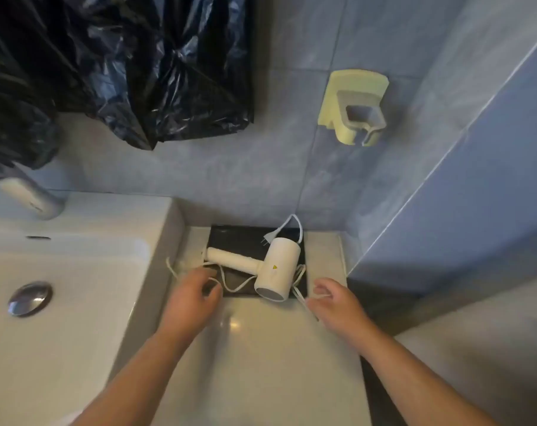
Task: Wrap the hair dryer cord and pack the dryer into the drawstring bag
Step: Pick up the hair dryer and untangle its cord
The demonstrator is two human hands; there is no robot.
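Dryer (276, 269): lying on black bag (236, 241), far on bench (261, 348).
Left hand (190, 293): fingers (213, 295) curl round cord (239, 284).
Right hand (335, 299): fingers pinch cord.

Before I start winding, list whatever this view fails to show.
- Head view: the left hand is motion-blurred, so it is unclear whether it grips the cord.
- Head view: the white strand pinched by the right hand could be cord or drawstring; it is too thin to trace.
- Head view: the hair dryer covers the dark bag, hiding its opening.
- Head view: the faucet is cut off by the left edge.
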